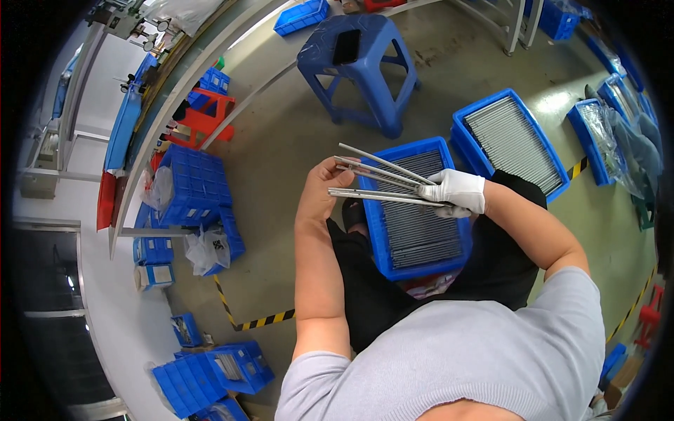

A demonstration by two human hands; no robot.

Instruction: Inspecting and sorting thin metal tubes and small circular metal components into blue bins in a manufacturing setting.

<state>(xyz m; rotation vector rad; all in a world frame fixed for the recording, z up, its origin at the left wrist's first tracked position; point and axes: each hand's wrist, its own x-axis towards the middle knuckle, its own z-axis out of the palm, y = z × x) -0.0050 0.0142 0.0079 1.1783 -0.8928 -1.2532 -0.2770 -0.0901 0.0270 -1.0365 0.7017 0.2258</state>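
Several thin silvery metal rods (385, 175) lie across between my hands, fanned apart at their left ends. My right hand (453, 193), in a white glove, is closed round the right ends of the bunch. My bare left hand (328, 184) has its fingers bent at the left ends, thumb and fingertips on some of the rods. Below them, between my knees, stands a blue crate (380, 242) filled with rows of similar rods (425, 242). The gloved fingers partly hide where the rods are gripped.
A second blue crate (559, 191) of rods stands right of the first. Ahead is a blue plastic stool (379, 52) with a black phone (347, 47) on it. Stacked blue crates (196, 186) and a workbench (186, 74) line the left. Yellow-black tape (267, 320) marks the floor.
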